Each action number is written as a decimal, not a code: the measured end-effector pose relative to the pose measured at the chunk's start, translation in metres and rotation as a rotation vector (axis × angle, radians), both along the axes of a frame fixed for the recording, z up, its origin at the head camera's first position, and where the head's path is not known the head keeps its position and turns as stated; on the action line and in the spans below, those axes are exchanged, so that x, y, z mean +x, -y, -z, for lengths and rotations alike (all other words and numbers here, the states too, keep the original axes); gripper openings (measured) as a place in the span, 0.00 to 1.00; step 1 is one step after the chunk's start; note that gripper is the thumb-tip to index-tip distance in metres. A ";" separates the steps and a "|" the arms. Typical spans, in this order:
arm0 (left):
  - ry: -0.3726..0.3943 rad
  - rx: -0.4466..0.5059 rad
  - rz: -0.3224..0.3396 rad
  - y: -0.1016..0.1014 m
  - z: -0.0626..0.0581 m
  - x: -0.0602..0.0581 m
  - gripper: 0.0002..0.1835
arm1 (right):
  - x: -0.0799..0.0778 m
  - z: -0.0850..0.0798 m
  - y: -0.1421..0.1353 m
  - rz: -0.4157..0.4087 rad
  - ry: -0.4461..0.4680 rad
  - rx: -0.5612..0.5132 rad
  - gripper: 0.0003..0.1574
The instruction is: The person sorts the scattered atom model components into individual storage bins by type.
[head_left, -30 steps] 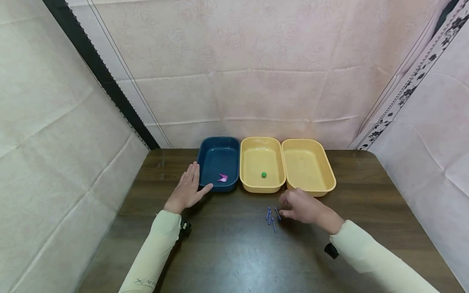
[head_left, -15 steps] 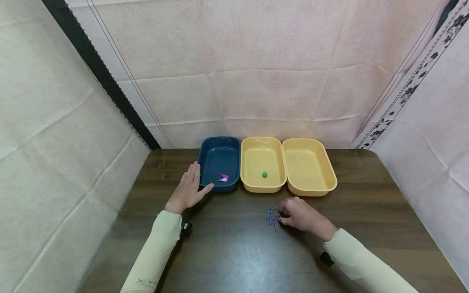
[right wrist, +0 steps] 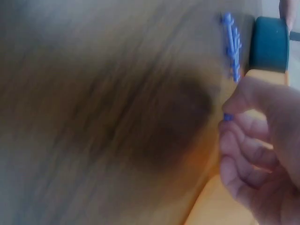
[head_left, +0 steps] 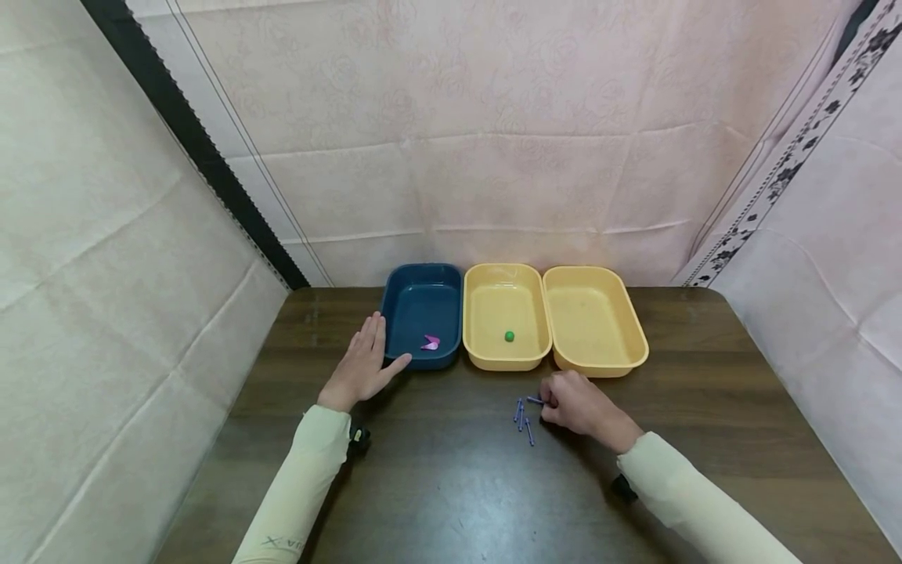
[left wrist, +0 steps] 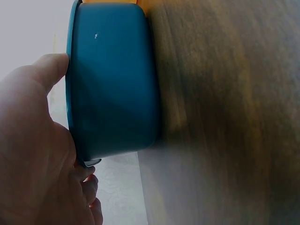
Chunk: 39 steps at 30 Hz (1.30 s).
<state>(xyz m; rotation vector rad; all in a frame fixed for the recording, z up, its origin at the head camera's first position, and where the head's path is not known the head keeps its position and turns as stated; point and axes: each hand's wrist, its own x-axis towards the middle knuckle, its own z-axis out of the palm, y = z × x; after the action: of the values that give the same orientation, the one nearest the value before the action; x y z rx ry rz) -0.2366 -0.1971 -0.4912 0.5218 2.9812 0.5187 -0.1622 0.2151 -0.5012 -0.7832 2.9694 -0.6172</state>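
My right hand [head_left: 583, 409] pinches a small blue-purple stick [head_left: 534, 400] between thumb and fingers. One end of it pokes out to the left in the head view; in the right wrist view only a blue tip [right wrist: 228, 116] shows between the fingertips. Several similar thin sticks with knobbed ends [head_left: 529, 432] lie on the table just left of this hand. My left hand [head_left: 359, 368], fingers straight, rests along the left rim of the dark blue bin [head_left: 423, 276]. From the left wrist, the thumb [left wrist: 57, 65] touches that bin's edge. A pink-purple piece [head_left: 431, 342] lies inside.
Right of the blue bin stand two yellow bins, the middle one [head_left: 504, 294] with a small green ball [head_left: 510, 336] in it and the right one [head_left: 592, 305] at the end of the row. Patterned cloth [head_left: 458, 157] hangs behind the brown wooden table [head_left: 437, 486].
My right hand has drawn back from the right yellow bin to the sticks and taken one; that stick has turned from steep to nearly level. The left hand stays put.
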 end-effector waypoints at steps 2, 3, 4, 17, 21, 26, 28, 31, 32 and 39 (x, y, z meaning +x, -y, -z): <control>-0.004 -0.002 -0.001 0.000 0.001 0.000 0.57 | -0.001 -0.001 -0.004 -0.032 -0.031 0.001 0.15; -0.004 -0.002 -0.002 0.000 0.001 0.000 0.57 | -0.002 -0.002 -0.006 -0.047 -0.045 0.002 0.15; -0.005 -0.003 -0.003 0.000 0.001 0.000 0.57 | -0.002 -0.004 -0.008 -0.064 -0.054 0.001 0.15; -0.003 -0.007 -0.002 -0.001 0.001 0.000 0.57 | 0.003 -0.042 -0.022 -0.113 -0.051 0.014 0.14; -0.006 -0.005 0.002 -0.001 0.000 0.000 0.57 | 0.002 -0.054 -0.027 -0.119 -0.101 0.004 0.17; -0.007 -0.007 0.003 -0.001 0.000 0.000 0.57 | -0.001 -0.067 -0.037 -0.123 -0.175 0.001 0.17; -0.011 -0.008 0.003 -0.001 0.000 0.000 0.57 | -0.004 -0.070 -0.042 -0.126 -0.201 0.002 0.15; -0.014 -0.007 0.003 -0.001 0.000 0.000 0.57 | -0.009 -0.076 -0.048 -0.118 -0.217 0.013 0.15; -0.014 -0.008 0.003 -0.001 0.000 0.000 0.57 | -0.011 -0.077 -0.051 -0.113 -0.215 0.018 0.15; -0.011 -0.003 -0.002 -0.001 0.000 0.000 0.57 | -0.022 -0.091 -0.063 -0.057 -0.183 0.057 0.14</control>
<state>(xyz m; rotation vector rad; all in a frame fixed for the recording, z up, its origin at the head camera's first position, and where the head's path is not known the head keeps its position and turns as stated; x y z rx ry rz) -0.2365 -0.1960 -0.4909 0.5227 2.9925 0.5130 -0.1845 0.2781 -0.4106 -0.9653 3.0980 -0.4801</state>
